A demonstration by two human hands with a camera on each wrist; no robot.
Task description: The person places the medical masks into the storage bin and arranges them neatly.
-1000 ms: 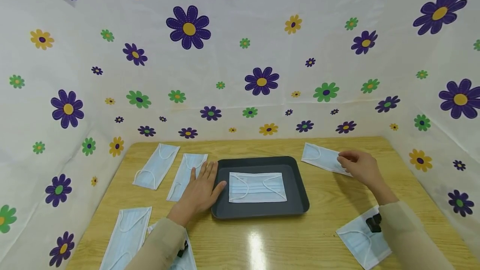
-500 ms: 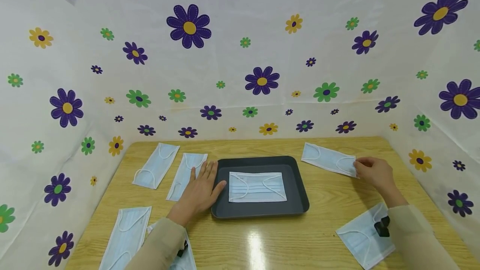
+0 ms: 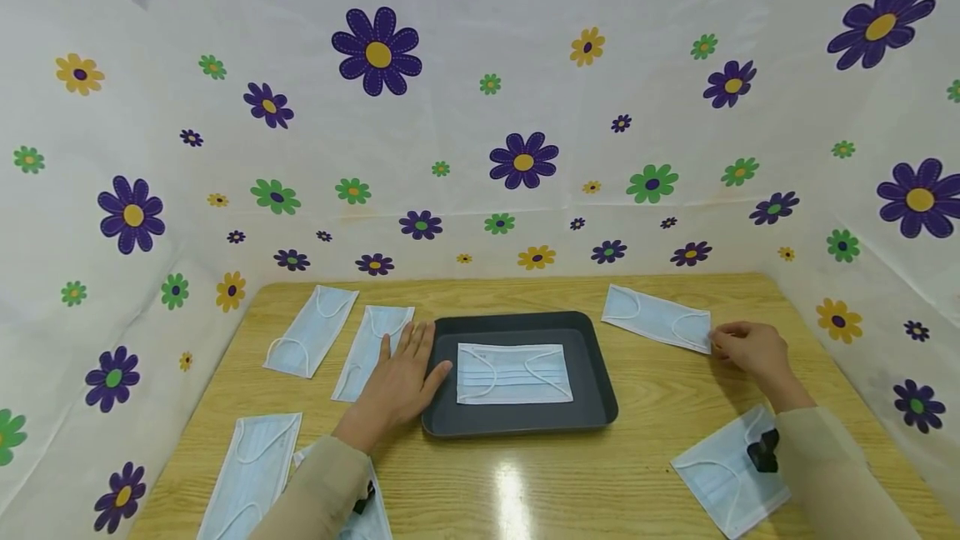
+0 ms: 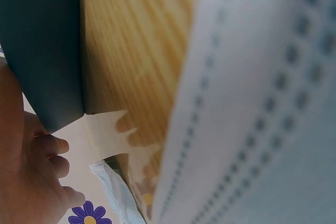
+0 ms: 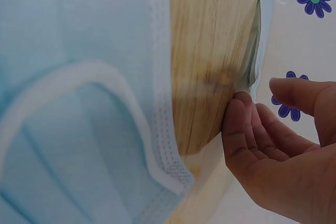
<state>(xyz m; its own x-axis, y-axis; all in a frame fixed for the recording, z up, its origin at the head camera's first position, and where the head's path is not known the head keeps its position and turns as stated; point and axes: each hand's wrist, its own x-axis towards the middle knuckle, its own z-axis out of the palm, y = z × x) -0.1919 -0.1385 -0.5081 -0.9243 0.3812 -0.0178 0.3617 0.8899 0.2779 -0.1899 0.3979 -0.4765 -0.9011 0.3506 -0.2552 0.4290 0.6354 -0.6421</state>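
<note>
My left hand [image 3: 397, 386] lies with straight fingers along the left rim of a dark grey tray [image 3: 517, 421]. A pale blue face mask [image 3: 513, 375] with white ear loops lies flat inside that tray. Under and beside the left fingers is another face mask [image 3: 367, 357]. My right hand [image 3: 753, 352] is at the right end of a face mask [image 3: 656, 319] lying at the back right. In the right wrist view its fingers [image 5: 239, 124] bend loosely near the mask's edge, with the thumb apart from them.
More face masks lie at the back left [image 3: 311, 332], front left [image 3: 251, 473], under the left forearm [image 3: 367, 515] and under the right forearm [image 3: 723, 473]. Flower-patterned white cloth [image 3: 450, 107] encloses the wooden table [image 3: 450, 490] at the back and sides.
My right hand has slid right along the back-right mask to its outer end, uncovering its right ear loop. The left hand, tray and masks have stayed in place.
</note>
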